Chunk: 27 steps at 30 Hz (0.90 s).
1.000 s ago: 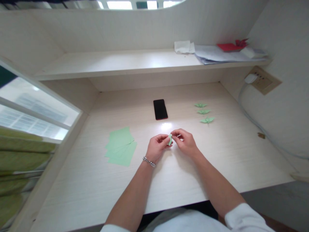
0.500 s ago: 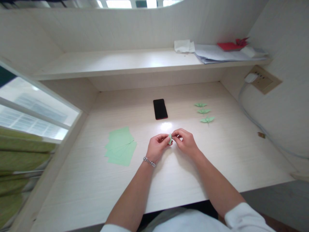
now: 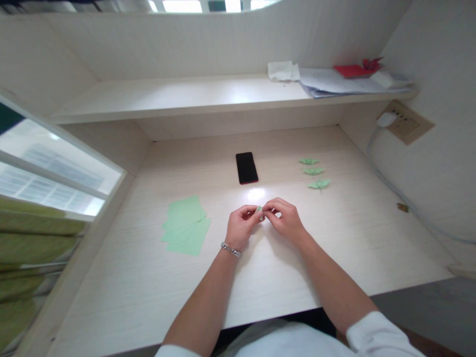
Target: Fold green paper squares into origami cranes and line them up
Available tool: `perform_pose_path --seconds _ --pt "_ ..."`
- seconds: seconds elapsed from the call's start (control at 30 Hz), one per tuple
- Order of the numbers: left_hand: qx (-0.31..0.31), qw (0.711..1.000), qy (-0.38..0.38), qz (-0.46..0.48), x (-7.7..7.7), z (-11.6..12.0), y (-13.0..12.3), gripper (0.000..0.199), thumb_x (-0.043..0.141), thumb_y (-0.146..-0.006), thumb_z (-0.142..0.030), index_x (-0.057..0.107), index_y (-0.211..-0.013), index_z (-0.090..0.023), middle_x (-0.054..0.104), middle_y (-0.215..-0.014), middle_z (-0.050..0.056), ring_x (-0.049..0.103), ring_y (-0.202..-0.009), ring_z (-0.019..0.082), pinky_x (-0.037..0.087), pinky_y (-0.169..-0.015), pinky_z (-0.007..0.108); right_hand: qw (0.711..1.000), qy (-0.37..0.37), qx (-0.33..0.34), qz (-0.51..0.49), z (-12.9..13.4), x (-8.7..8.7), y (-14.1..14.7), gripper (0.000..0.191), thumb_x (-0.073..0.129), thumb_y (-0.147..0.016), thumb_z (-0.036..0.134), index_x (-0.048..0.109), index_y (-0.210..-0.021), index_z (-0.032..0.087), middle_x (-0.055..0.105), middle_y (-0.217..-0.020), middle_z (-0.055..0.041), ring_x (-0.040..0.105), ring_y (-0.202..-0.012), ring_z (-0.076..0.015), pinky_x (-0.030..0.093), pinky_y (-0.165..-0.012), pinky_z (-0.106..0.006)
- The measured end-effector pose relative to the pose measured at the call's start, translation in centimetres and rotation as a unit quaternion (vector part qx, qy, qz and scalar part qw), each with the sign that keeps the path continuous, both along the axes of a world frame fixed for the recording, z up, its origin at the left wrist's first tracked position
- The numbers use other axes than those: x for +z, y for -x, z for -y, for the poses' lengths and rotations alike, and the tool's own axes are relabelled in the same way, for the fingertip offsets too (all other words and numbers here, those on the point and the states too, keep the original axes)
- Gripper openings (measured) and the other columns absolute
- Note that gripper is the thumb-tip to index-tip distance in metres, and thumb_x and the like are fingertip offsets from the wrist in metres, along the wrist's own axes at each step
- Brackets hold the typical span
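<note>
Between my fingertips, just above the desk, is a small folded piece of green paper, mostly covered by the fingers. My left hand is closed and pinches it between thumb and fingers. From the other side my right hand pinches its right edge with thumb and forefinger. Several green paper sheets lie fanned out to the left of my hands. Over to the right, three folded green paper cranes stand in a column.
A black phone lies on the desk beyond my hands. The shelf at the back holds tissue, papers and a red folded paper figure. A white cable runs down the right side from a wall socket.
The folded green paper has turned and shifted slightly left in my fingers, so less of it shows. My right fingertips have moved slightly left with it.
</note>
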<state>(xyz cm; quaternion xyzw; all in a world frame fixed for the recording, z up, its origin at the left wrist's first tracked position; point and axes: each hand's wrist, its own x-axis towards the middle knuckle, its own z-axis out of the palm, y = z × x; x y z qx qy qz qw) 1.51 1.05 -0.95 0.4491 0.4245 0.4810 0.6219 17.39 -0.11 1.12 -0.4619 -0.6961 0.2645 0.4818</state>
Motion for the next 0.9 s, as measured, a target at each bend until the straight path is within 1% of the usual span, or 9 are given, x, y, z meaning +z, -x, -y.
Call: perform_pose_path --seconds 0.17,0.3,0.47,0.63,0.77,0.9 --pt "0.014 1.000 -0.004 0.007 -0.11 -0.03 -0.07 0.028 0.080 -0.065 -0.029 0.071 -0.087 -0.013 0.070 -0.083 0.008 0.066 -0.074 0.017 0.055 -0.074 0.033 1.000 -0.003 -0.005 -0.009 0.03 0.08 0.12 0.012 0.060 -0.080 0.013 0.067 -0.086 0.020 0.065 -0.084 -0.0041 0.062 -0.075 -0.0155 0.052 -0.065 -0.027" --pt "0.021 1.000 -0.008 0.017 0.09 0.07 -0.17 0.028 0.079 -0.066 -0.029 0.071 -0.086 -0.013 0.070 -0.083 0.008 0.066 -0.074 0.017 0.056 -0.076 0.034 1.000 0.003 -0.007 -0.018 0.13 0.29 0.25 0.011 0.060 -0.081 0.014 0.067 -0.087 0.020 0.065 -0.085 -0.0040 0.062 -0.074 -0.0151 0.052 -0.064 -0.027" --pt "0.030 0.998 -0.012 0.045 0.36 0.25 -0.35 0.025 0.079 -0.067 -0.028 0.070 -0.085 -0.013 0.069 -0.081 0.006 0.066 -0.076 0.016 0.057 -0.078 0.036 0.999 0.027 -0.019 -0.027 0.29 0.52 0.42 0.008 0.061 -0.082 0.018 0.067 -0.086 0.020 0.066 -0.084 -0.0040 0.062 -0.074 -0.0151 0.052 -0.063 -0.026" --pt "0.036 0.997 -0.020 0.059 0.06 0.18 -0.37 0.024 0.079 -0.066 -0.027 0.070 -0.084 -0.014 0.069 -0.082 0.005 0.066 -0.078 0.017 0.056 -0.081 0.039 0.998 0.056 -0.021 -0.020 0.22 0.60 0.41 0.008 0.060 -0.082 0.021 0.068 -0.085 0.020 0.066 -0.082 -0.0038 0.062 -0.074 -0.0156 0.051 -0.064 -0.026" --pt "0.041 0.998 -0.024 0.048 -0.13 0.11 -0.32 0.026 0.081 -0.064 -0.028 0.071 -0.084 -0.014 0.070 -0.084 0.007 0.066 -0.079 0.018 0.055 -0.083 0.039 0.996 0.079 -0.024 -0.031 0.17 0.66 0.38 0.009 0.061 -0.082 0.024 0.068 -0.084 0.019 0.066 -0.080 -0.0039 0.062 -0.074 -0.0160 0.050 -0.062 -0.026" --pt "0.052 0.998 -0.032 0.033 -0.02 0.13 -0.35 0.026 0.082 -0.063 -0.029 0.072 -0.083 -0.015 0.071 -0.085 0.007 0.066 -0.080 0.018 0.054 -0.081 0.036 0.993 0.100 -0.026 -0.058 0.21 0.67 0.45 0.011 0.062 -0.081 0.028 0.068 -0.084 0.019 0.066 -0.080 -0.0043 0.062 -0.074 -0.0166 0.050 -0.062 -0.026"
